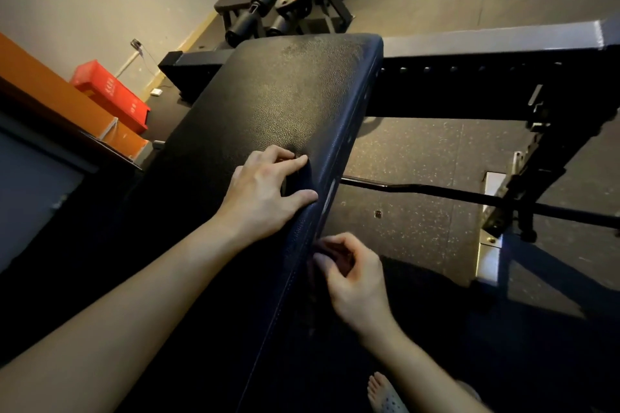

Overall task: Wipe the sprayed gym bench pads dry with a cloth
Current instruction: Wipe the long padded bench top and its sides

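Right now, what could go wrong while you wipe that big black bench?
Speckles that look wet show at the far end of the bench pad, well away from the left hand; that part could stay damp. The left hand bunches the dark cloth right at the pad's edge, so it might slip off. A black bar runs low beside the bench, near a foot in an open sandal; a sideways step might stub toes.

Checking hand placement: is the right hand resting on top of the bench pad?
No, the right hand is at the side of the bench pad, below its top.
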Demonstrator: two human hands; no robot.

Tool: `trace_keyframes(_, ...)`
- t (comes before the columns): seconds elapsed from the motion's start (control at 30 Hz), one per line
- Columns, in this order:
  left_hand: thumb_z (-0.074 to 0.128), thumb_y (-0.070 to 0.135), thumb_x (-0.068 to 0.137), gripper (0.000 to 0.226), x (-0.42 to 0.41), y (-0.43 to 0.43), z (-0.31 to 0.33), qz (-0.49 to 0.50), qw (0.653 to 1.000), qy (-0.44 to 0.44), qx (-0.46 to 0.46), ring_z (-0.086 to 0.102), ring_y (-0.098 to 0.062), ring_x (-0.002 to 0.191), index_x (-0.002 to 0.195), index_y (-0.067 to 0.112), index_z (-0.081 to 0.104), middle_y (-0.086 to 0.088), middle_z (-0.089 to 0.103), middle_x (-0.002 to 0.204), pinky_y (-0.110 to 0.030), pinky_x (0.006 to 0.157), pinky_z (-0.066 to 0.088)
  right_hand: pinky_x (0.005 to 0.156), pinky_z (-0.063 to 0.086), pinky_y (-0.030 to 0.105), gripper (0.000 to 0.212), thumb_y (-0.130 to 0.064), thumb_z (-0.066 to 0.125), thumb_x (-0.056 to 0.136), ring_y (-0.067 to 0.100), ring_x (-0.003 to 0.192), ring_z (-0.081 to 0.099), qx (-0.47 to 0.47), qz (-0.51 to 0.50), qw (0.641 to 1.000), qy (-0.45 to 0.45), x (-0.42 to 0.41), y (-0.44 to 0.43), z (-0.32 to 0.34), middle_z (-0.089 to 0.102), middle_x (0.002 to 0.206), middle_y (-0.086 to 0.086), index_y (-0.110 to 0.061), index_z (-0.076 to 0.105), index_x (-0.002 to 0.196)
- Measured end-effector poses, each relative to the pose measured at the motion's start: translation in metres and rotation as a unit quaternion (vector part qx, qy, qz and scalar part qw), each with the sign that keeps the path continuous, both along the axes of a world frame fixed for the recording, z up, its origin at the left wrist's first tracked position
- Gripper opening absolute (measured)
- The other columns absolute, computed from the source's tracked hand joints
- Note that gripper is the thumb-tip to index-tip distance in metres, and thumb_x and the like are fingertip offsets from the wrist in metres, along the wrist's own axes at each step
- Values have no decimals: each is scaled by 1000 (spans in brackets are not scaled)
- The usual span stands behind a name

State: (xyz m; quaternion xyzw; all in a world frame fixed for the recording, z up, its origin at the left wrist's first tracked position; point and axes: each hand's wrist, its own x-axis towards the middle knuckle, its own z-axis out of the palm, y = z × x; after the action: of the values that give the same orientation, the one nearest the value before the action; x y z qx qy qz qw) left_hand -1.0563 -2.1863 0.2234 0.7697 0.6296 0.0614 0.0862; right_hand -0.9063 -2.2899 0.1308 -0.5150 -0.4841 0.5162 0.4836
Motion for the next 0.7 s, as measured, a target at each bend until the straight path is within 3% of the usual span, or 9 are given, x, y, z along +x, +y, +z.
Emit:
trace_keyframes(0.1, 60, 67, 84, 71, 0, -2, -2, 5, 1000, -8, -4, 37, -14, 135, 146, 33, 54, 11, 48, 142, -43, 113, 28, 75, 49, 16, 15, -2, 70, 88, -3, 77, 64, 34, -58, 998, -9, 1, 32, -4, 69, 83, -12, -15, 68, 96)
trace_keyframes(0.23, 53, 68, 80, 75, 2, -5, -1, 16, 1000, -13, -14, 37, -15, 136, 147, 33, 54, 11, 47, 144, -43, 114, 29, 83, 58, 41, 10, -11, 66, 90, 11, 84, 68, 9, -169, 985, 3, 12, 130, 4, 69, 88, -5, -12, 66, 100)
trace_keyframes(0.33, 52, 72, 79, 77, 2, -5, 0, 18, 999, -9, -26, 37, -16, 136, 146, 34, 54, 9, 48, 144, -45, 114, 30, 81, 57, 35, 9, -10, 67, 92, 7, 82, 66, 27, -162, 986, -12, 9, 107, 4, 68, 88, -7, -12, 65, 100)
trace_keyframes(0.4, 47, 77, 76, 82, 2, -5, 0, 19, 999, -8, -27, 40, -18, 134, 145, 34, 55, 8, 49, 143, -46, 113, 32, 78, 54, 29, 11, -9, 68, 90, 5, 81, 66, 41, -95, 995, -9, 3, 58, 0, 69, 88, -7, -15, 65, 98)
trace_keyframes(0.5, 45, 77, 76, 82, 3, -5, -1, 24, 999, -7, -28, 40, -18, 134, 145, 34, 55, 8, 49, 143, -47, 114, 32, 80, 56, 34, 10, -13, 66, 89, 9, 86, 68, 49, -21, 999, -2, 1, 24, -5, 70, 92, -4, -18, 64, 98)
trace_keyframes(0.7, 46, 76, 77, 81, 5, -5, 2, 34, 998, -4, -45, 38, -15, 136, 146, 35, 53, 10, 46, 145, -49, 116, 32, 82, 55, 47, 12, -10, 61, 88, 21, 83, 67, 27, -170, 985, -29, 20, 152, -2, 70, 90, 3, -11, 64, 99)
